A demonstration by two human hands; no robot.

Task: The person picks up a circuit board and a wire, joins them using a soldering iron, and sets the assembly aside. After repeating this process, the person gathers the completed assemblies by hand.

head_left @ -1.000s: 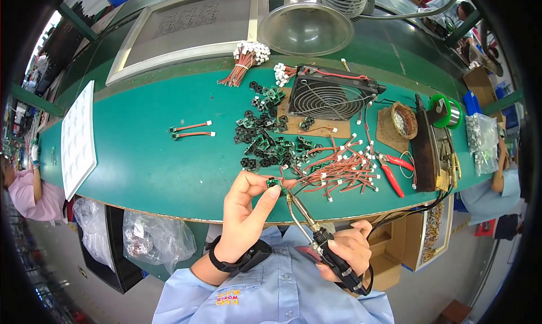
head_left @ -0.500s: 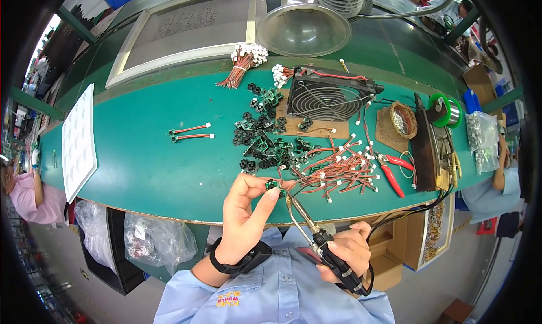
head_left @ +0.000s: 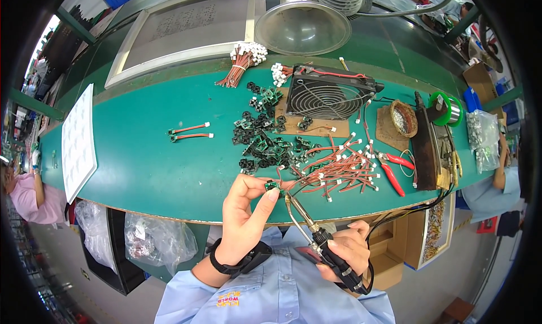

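Observation:
Between the thumb and fingers of my left hand (head_left: 247, 202) is a small green circuit board (head_left: 271, 185), with a red and brown wire at its edge. My right hand (head_left: 349, 252) is closed around the black handle of a soldering iron (head_left: 333, 259). The iron's tip, with a thin metal feed tube alongside, meets the board's right side by my left fingertips. Just beyond lie a heap of short wire leads (head_left: 341, 169) with white connectors and a pile of small boards with black parts (head_left: 262, 138). The exact joint at the tip is too small to make out.
A black fan (head_left: 327, 95) stands behind the wires. To the right are red-handled cutters (head_left: 391, 174), a tip-cleaning bowl (head_left: 403, 119) and a green solder spool (head_left: 449, 110). Two wired boards (head_left: 191, 131) lie at left, near a white tray (head_left: 80, 142). A metal fume hood (head_left: 304, 29) hangs behind.
Almost nothing differs. Both hands, the board and the soldering iron hold nearly the same position, with only a slight shift of the whole view.

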